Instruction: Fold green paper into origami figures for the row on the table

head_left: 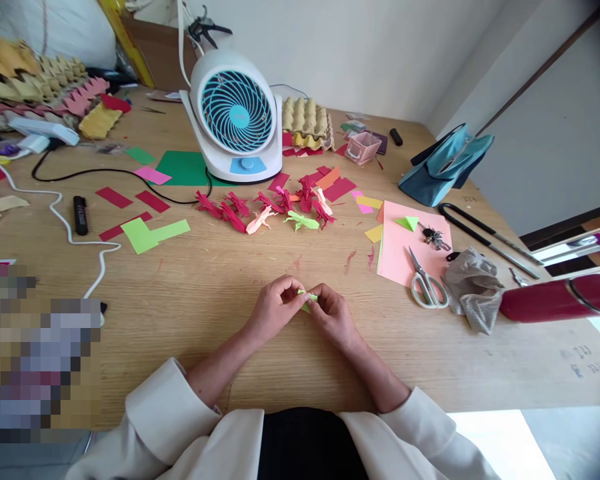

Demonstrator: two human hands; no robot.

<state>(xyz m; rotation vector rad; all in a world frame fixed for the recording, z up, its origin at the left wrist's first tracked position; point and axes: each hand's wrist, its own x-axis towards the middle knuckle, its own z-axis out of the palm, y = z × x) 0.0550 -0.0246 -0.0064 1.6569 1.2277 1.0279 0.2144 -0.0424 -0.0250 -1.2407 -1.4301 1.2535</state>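
Note:
Between my two hands is a small piece of light green paper (pixel 306 307), partly covered by the fingers. My left hand (pixel 276 308) pinches its left side, thumb against forefinger. On the other side my right hand (pixel 334 316) grips it the same way, and the thumbs nearly meet. Beyond the hands lies a row of small folded paper figures: several dark red ones (pixel 234 217), a light green one (pixel 303 221) and a peach one (pixel 260 220). How the held paper is folded cannot be made out.
A white and blue fan (pixel 239 167) stands behind the figures. To the right are scissors (pixel 429 291), pink paper sheets (pixel 395 257), keys (pixel 434 238), a crumpled cloth (pixel 473 283) and a red bottle (pixel 540 300). Leftward lie a black marker (pixel 81 215), green paper (pixel 139 235) and a white cable (pixel 63 220).

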